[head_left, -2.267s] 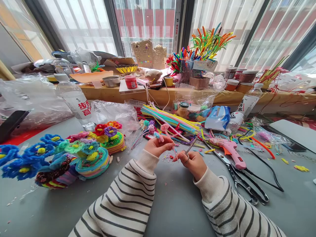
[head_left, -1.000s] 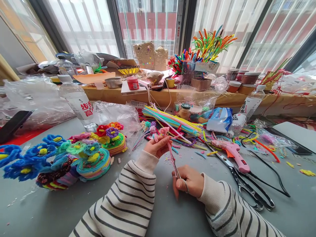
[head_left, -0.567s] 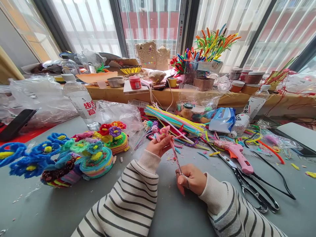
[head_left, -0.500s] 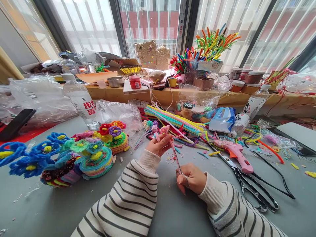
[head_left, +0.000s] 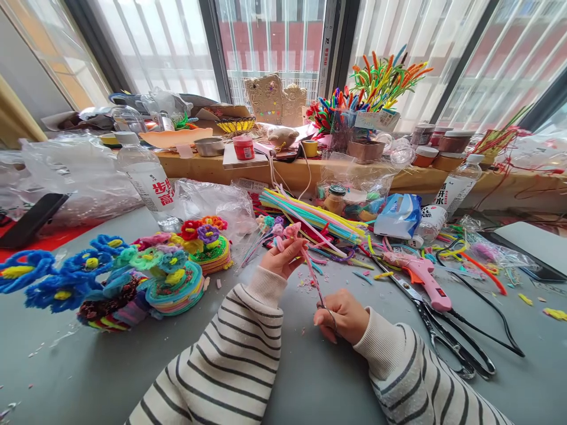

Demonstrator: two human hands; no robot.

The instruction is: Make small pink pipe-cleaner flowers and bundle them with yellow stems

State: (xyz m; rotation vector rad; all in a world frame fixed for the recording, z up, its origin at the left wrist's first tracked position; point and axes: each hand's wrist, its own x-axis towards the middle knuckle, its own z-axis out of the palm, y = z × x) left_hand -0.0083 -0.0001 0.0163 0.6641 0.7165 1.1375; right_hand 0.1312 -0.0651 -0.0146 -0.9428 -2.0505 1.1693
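My left hand (head_left: 282,258) is closed in a pinch on a fuzzy pink pipe cleaner (head_left: 292,230), whose looped end shows above the fingertips. A pink strand of it runs down toward my right hand (head_left: 344,317). That hand is wrapped round a small pair of scissors (head_left: 319,293), its thin blades pointing up along the strand; the handles are mostly hidden by the fingers. Whether the blades touch the strand is hard to make out. Tiny pink clippings (head_left: 306,284) lie on the grey table (head_left: 305,378) below.
Pipe-cleaner flowers on round bases (head_left: 175,289) stand at left. A bundle of pipe cleaners (head_left: 310,215) lies ahead. To the right are a pink glue gun (head_left: 427,277) with its cord and large black-handled scissors (head_left: 456,342). Water bottles (head_left: 146,183) stand near the sill.
The scissors and my right hand have shifted slightly down and left along the pink strand, with the fingers drawn closer together. My left hand keeps its pinch, and the view has shifted slightly.
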